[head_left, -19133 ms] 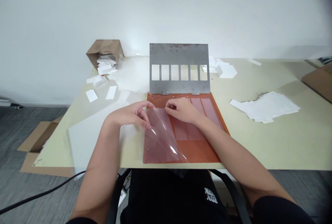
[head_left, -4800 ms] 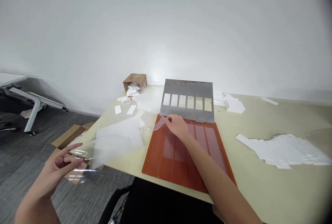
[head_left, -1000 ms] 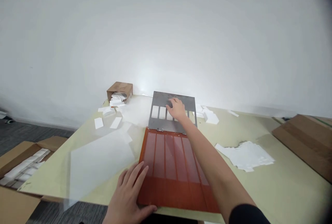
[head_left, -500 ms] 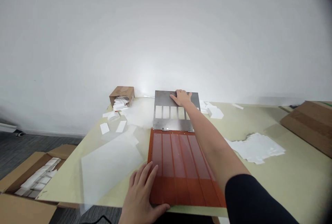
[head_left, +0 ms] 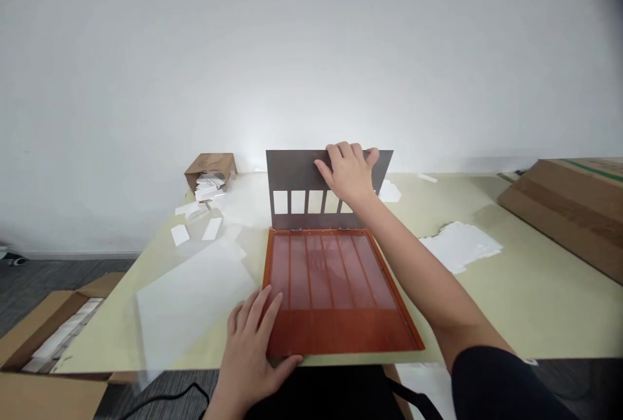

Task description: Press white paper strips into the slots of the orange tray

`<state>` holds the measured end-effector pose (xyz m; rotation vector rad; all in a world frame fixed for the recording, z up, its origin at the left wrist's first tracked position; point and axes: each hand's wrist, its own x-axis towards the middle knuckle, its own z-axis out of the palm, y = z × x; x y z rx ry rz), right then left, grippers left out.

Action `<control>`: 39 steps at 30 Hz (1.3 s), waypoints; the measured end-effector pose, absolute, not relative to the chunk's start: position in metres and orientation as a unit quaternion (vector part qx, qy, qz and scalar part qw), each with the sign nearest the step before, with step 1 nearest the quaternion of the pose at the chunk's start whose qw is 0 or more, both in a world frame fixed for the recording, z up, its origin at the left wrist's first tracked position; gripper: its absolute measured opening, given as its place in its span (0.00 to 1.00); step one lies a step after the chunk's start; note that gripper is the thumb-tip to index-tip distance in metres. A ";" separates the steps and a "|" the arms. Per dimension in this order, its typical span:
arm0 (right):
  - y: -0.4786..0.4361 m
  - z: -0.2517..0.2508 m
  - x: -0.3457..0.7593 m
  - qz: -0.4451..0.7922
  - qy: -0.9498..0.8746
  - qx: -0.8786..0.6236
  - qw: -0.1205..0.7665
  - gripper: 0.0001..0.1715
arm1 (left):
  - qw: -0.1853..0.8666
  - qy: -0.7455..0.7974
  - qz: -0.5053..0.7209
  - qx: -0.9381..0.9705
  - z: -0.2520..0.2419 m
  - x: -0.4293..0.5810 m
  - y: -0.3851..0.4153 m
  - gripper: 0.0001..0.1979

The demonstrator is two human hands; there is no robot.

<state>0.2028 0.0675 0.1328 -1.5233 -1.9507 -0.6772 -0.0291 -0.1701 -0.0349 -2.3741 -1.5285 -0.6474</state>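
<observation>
A reddish-brown flat board [head_left: 341, 332] with several lengthwise grooves under a clear sheet lies near the table's front edge. Joined to its far edge stands a dark grey metal plate [head_left: 294, 170], raised steeply and pierced by a row of rectangular windows. My right hand [head_left: 351, 173] grips the plate near its upper edge, fingers reaching the top, and covers some of the right-hand windows. My left hand [head_left: 256, 345] rests at the board's near left corner, its fingers stretched along the left side and the thumb by the front edge.
A translucent sheet [head_left: 189, 296] and small white cards [head_left: 212, 228] lie left. An opened small carton [head_left: 211, 165] spills white pieces behind them. White sheets [head_left: 460, 246] and a large carton [head_left: 564, 212] are right. Another open box [head_left: 63, 394] stands below the table's left side.
The metal plate has swung up from lying back to a steep tilt, with my right hand on it. My left hand stays at the board's corner; the view has shifted slightly.
</observation>
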 end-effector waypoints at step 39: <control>-0.072 0.129 0.244 -0.195 -0.914 -0.354 0.038 0.15 | 0.178 -0.440 -0.419 -0.774 0.024 0.044 -0.187 0.14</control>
